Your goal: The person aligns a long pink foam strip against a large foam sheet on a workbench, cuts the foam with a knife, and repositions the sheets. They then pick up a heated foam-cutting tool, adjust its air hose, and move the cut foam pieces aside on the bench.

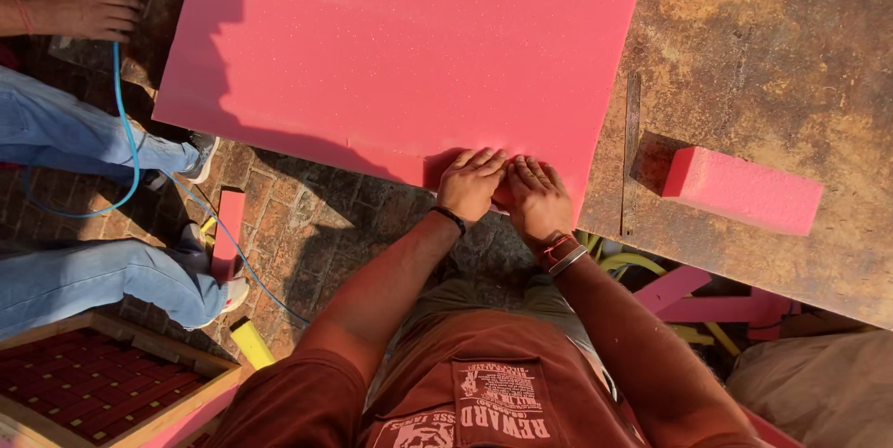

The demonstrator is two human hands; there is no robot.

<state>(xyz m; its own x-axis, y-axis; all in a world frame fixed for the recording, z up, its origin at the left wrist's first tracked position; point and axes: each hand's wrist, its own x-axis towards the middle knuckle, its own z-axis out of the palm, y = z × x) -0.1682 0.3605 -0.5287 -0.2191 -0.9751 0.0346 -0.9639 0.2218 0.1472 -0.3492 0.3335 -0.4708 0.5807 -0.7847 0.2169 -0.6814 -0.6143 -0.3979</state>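
Your left hand (470,185) and right hand (535,197) pinch the big pink flat foam sheet's (400,48) six-o'clock edge; looks light, bendy, so grab both edges.

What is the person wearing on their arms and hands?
Both arms are bare below short reddish-brown sleeves, with no gloves. The left hand has a thin black band at its wrist. The right hand has a few thin bangles and a thread at its wrist.

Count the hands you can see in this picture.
3. The left hand and right hand press side by side on the near edge of the pink foam sheet. Another person's hand is at top left, by a blue hose. Others may be out of frame.
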